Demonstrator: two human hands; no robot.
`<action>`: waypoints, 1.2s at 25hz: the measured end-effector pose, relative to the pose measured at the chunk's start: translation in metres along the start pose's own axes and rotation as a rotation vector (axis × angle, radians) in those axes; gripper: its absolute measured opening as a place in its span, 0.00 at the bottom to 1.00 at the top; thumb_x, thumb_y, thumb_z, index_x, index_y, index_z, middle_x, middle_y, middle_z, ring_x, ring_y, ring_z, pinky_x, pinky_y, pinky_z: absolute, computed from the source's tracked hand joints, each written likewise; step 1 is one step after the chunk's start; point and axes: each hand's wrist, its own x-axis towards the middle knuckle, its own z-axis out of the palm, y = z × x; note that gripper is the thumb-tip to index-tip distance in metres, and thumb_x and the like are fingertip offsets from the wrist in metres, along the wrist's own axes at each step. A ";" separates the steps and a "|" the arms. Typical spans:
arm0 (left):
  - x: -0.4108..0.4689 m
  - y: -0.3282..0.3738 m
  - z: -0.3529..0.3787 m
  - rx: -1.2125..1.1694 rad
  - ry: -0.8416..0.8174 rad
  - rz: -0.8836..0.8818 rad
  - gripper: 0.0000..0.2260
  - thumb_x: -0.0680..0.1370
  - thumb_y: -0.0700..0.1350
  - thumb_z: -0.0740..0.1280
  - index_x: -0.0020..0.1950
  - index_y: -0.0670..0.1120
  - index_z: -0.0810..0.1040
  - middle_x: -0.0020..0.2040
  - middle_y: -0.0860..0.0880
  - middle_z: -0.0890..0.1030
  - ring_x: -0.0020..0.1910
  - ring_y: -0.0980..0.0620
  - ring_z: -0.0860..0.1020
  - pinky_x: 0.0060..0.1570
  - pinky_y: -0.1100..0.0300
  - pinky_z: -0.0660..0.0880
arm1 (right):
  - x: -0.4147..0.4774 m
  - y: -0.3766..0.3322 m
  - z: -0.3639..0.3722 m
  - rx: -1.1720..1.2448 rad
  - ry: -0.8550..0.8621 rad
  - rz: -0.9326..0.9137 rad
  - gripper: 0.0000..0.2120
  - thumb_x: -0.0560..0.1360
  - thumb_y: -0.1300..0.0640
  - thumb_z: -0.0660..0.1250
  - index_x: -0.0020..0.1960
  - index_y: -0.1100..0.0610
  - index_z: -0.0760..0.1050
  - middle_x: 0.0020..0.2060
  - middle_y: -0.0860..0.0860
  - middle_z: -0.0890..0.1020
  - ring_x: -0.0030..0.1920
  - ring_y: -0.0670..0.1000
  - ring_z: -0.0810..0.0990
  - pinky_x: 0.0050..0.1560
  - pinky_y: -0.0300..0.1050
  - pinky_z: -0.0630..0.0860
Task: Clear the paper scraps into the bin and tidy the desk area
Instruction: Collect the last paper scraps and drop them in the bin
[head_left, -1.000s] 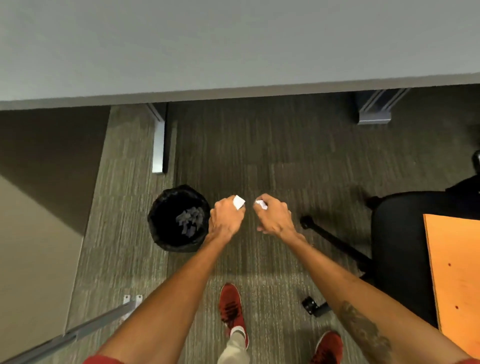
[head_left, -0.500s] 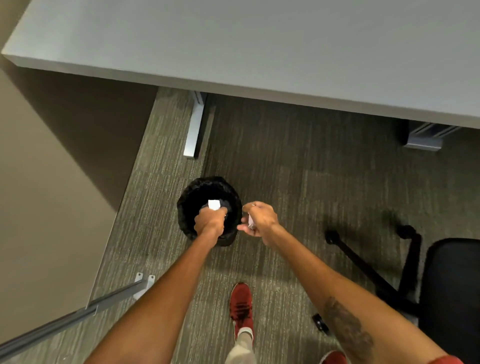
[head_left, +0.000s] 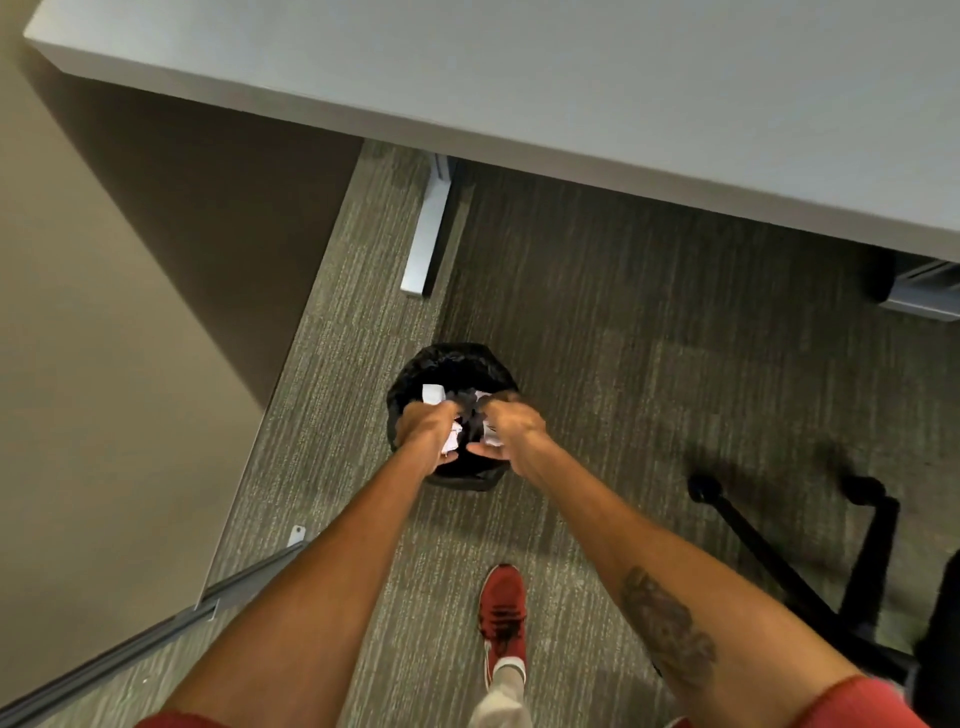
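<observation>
Over the black-lined bin (head_left: 451, 364), white paper scraps (head_left: 432, 393) now show between and just beyond both hands, where a second ago the hands were to the right of the bin, each pinching one small piece. The left hand (head_left: 423, 434) is loosely curled with scraps at its fingertips and against its palm; the right hand (head_left: 511, 428) is half uncurled with a white piece at its inner side. Whether either has fully let go I cannot tell. My judgement: the drop is under way, so this load is nearly cleared.

The hands cover most of the bin's mouth, hiding its contents. Far across the carpet, the grey desk (head_left: 571, 93) shows only a bare stretch, its right end cut off. At right, the office chair (head_left: 810, 566) shows only its legs.
</observation>
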 end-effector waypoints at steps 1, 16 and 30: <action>0.004 0.001 -0.002 0.013 0.005 -0.003 0.17 0.72 0.48 0.73 0.55 0.38 0.81 0.53 0.40 0.84 0.50 0.40 0.83 0.44 0.47 0.83 | 0.003 -0.003 0.005 -0.019 -0.026 0.008 0.14 0.76 0.58 0.70 0.61 0.60 0.76 0.52 0.56 0.80 0.44 0.53 0.80 0.42 0.49 0.84; -0.006 -0.005 -0.007 0.238 0.114 0.186 0.19 0.77 0.48 0.69 0.66 0.43 0.78 0.61 0.40 0.82 0.59 0.39 0.80 0.61 0.47 0.77 | 0.011 0.007 -0.003 -0.249 0.018 -0.236 0.22 0.78 0.51 0.63 0.71 0.46 0.72 0.63 0.51 0.79 0.62 0.53 0.78 0.65 0.53 0.77; -0.084 -0.032 0.032 0.832 0.307 0.642 0.26 0.86 0.55 0.47 0.80 0.43 0.60 0.80 0.42 0.60 0.81 0.39 0.49 0.78 0.41 0.47 | -0.056 0.044 -0.085 -0.881 0.037 -0.814 0.25 0.85 0.49 0.54 0.80 0.53 0.58 0.77 0.56 0.64 0.77 0.57 0.61 0.76 0.55 0.60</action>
